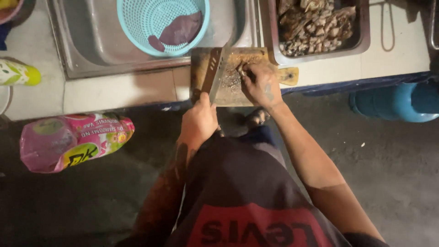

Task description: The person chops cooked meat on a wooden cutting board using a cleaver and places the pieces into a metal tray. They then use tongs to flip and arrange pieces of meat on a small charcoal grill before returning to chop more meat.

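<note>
My left hand (200,120) grips the handle of a cleaver (215,73), whose perforated blade stands over a wooden cutting board (256,57). My right hand (259,84) presses down on small pieces of food (241,69) on the board, fingers closed over them, just right of the blade. The board lies on the tiled counter edge, between a steel sink (91,50) and a steel tray.
A light blue plastic colander (137,23) holding a purple piece sits in the sink. The steel tray (361,41) at the right holds chopped brown pieces. A pink plastic bag (73,142) lies at the left, a blue container (398,103) on the floor at the right.
</note>
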